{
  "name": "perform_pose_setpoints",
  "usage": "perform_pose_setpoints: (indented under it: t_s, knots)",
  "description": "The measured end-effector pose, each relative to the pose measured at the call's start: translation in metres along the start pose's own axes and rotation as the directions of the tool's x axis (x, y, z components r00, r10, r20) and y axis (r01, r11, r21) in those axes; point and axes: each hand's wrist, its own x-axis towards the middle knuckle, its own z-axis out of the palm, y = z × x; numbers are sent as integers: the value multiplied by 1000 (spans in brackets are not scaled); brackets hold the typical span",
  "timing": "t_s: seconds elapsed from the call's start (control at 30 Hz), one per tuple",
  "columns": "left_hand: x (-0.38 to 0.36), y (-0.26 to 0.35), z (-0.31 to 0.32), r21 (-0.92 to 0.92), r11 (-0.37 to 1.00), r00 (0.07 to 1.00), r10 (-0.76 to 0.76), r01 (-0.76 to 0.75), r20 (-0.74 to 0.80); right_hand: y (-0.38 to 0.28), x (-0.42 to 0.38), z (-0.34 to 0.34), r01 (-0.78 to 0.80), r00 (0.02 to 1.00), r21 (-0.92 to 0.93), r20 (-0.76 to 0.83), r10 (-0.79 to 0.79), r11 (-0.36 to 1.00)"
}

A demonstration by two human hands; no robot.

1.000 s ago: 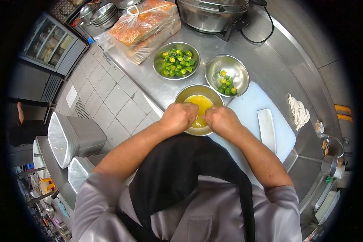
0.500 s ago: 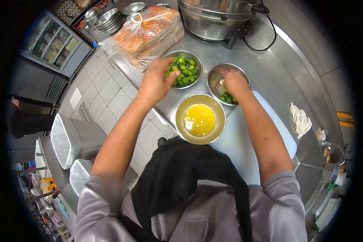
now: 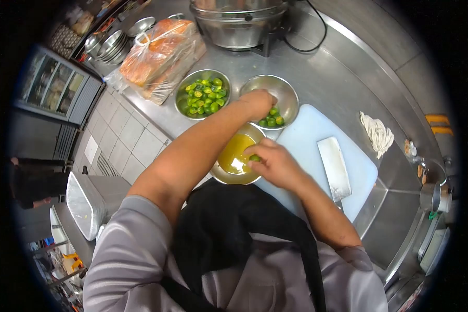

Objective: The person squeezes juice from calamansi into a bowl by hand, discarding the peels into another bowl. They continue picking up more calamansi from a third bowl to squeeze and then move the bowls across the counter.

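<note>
My right hand (image 3: 276,165) pinches a small green lime (image 3: 254,158) over the bowl of yellow juice (image 3: 233,182), which stands at the table's near edge. My left arm crosses above that bowl. My left hand (image 3: 260,104) reaches into the right-hand steel bowl (image 3: 292,97), its fingers mostly hidden. Several small limes (image 3: 272,120) lie in the near part of this bowl. To the left, another steel bowl (image 3: 178,99) is filled with cut green limes (image 3: 205,96).
A white cutting board (image 3: 307,132) bears a cleaver (image 3: 334,166). Farther right lies a crumpled cloth (image 3: 376,134). A bag of orange-coloured food (image 3: 158,54) and a large steel pot (image 3: 239,26) stand at the back. Another person (image 3: 34,182) is at far left.
My left hand has moved from the cut-lime bowl to the right-hand bowl. My right hand has left that bowl and come over the juice, holding a lime. The cleaver has come into view.
</note>
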Motion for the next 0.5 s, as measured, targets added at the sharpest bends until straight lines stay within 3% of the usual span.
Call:
perform_pose_setpoints:
  t_s: [0.03, 0.1, 0.2, 0.27, 0.3, 0.37, 0.5]
  knots:
    - [8, 0, 9, 58, 998, 994, -24, 18, 106, 0, -5, 6, 27, 1000, 25, 3, -27, 999]
    - [13, -7, 20, 98, 994, 996, 44, -52, 81, 1, -9, 11, 48, 999, 53, -7, -48, 997]
    - [12, -5, 7, 154, 988, 988, -37, 14, 147, 5, -9, 18, -4, 1000, 71, 18, 3, 997]
    - [-5, 2, -17, -7, 997, 991, -75, 75, -106, 9, -7, 25, 108, 994, -55, -19, -109, 993]
    - [-18, 5, -30, -5, 997, 991, -77, 77, -107, 8, -4, 25, 110, 994, -54, -18, -111, 993]
    - [-55, 11, -53, -367, 930, 912, -172, 26, -372, 3, 2, 22, 73, 997, -20, -22, -73, 997]
    - [-136, 11, -58, -536, 837, 860, -349, 107, -373, 2, 13, 14, 1, 1000, 90, 31, -4, 996]
